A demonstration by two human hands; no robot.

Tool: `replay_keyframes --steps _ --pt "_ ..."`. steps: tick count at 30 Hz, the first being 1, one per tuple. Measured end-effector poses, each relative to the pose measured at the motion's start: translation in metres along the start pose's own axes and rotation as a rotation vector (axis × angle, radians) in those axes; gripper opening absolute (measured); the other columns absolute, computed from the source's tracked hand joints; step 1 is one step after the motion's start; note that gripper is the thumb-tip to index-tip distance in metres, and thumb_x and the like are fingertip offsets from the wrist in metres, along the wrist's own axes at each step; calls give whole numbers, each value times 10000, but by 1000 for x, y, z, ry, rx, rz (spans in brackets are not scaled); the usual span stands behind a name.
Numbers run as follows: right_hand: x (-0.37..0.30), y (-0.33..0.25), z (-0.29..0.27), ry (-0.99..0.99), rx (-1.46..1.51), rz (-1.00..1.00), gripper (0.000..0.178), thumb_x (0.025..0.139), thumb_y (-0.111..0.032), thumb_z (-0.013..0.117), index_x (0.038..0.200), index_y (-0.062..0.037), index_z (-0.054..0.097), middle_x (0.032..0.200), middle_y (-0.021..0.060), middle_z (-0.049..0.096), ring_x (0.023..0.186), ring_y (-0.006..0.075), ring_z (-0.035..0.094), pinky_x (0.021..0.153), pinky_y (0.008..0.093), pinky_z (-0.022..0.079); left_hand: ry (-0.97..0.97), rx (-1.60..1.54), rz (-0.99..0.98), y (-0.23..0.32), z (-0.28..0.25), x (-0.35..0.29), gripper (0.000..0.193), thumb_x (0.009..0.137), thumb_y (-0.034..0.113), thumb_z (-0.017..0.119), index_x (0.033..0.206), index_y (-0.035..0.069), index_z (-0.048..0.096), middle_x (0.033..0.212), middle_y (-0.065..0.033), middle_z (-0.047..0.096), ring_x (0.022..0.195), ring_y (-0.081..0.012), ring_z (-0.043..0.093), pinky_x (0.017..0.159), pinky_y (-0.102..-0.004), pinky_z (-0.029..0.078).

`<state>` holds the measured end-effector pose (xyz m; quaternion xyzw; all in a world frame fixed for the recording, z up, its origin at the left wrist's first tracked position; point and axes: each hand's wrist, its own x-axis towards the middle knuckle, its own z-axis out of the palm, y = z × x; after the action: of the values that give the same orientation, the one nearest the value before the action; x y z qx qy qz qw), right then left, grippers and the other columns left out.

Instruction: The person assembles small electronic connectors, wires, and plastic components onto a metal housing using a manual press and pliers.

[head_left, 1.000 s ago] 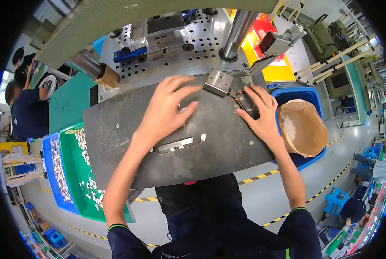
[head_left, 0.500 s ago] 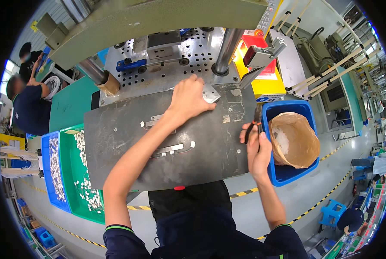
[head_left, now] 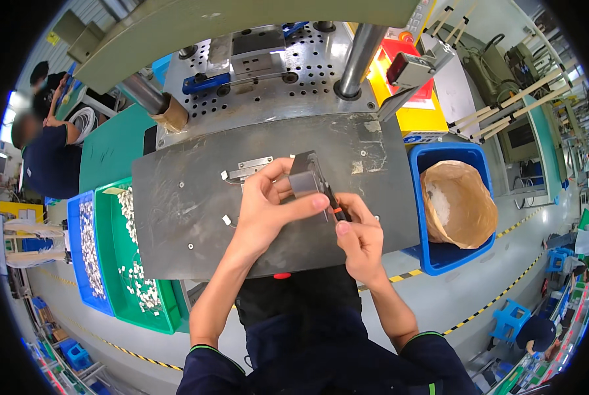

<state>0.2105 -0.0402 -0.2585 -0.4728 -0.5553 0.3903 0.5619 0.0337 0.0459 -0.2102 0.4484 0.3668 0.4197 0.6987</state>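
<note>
In my left hand (head_left: 265, 214) is a grey metal block (head_left: 302, 176), tilted up above the dark work plate (head_left: 189, 191), with my thumb pressed along its near side. My right hand (head_left: 362, 242) grips pliers (head_left: 337, 209) with black-and-red handles. Their jaws reach up against the right side of the block; whether they pinch anything there I cannot tell. A small metal strip (head_left: 252, 164) lies on the plate just beyond my left hand. White connectors (head_left: 226, 220) with thin wires sit beside it, and my left hand partly hides what lies underneath.
A press with steel columns (head_left: 362, 62) and a perforated bed (head_left: 258, 99) stands beyond the plate. To the right is a blue bin (head_left: 433, 260) lined with a brown paper bag (head_left: 469, 217). Green (head_left: 169, 303) and blue (head_left: 84, 250) trays of small white parts are at left.
My left hand has drawn the metal block back from the plate's far edge and lifted it. My right hand has brought the pliers leftward from beside the blue bin to the block.
</note>
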Motion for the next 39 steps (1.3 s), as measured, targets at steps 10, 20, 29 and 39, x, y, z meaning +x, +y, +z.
replay_keyframes --steps 10,20,29,39 --pt "-30 77 -192 709 -731 -58 432 1117 -281 571 859 53 665 682 -58 489 637 47 405 560 275 308 39 1115 562 17 -23 -85 513 528 173 900 964 37 668 848 -79 587 756 -294 604 732 -403 479" --pt "-66 121 -276 726 -1061 479 467 1091 -296 539 1057 124 743 1063 238 747 993 327 731 899 395 552 -91 1365 441 -27 -85 -106 609 557 229 895 1095 21 699 924 -86 566 843 -269 597 799 -392 470" --pt "62 40 -52 -22 -1052 -194 197 935 -62 696 1129 -41 673 1344 156 624 1251 359 556 1101 472 354 -168 1292 544 -54 -74 -85 728 672 276 930 1312 61 659 1077 -77 639 985 -296 620 899 -437 499" --pt "20 17 19 -828 -649 -402 552 759 -281 902 1274 -159 748 1398 119 629 1192 330 597 989 439 404 -98 1062 509 -64 -93 -101 744 705 176 903 1366 7 606 1260 -136 662 1148 -338 631 1006 -471 517"
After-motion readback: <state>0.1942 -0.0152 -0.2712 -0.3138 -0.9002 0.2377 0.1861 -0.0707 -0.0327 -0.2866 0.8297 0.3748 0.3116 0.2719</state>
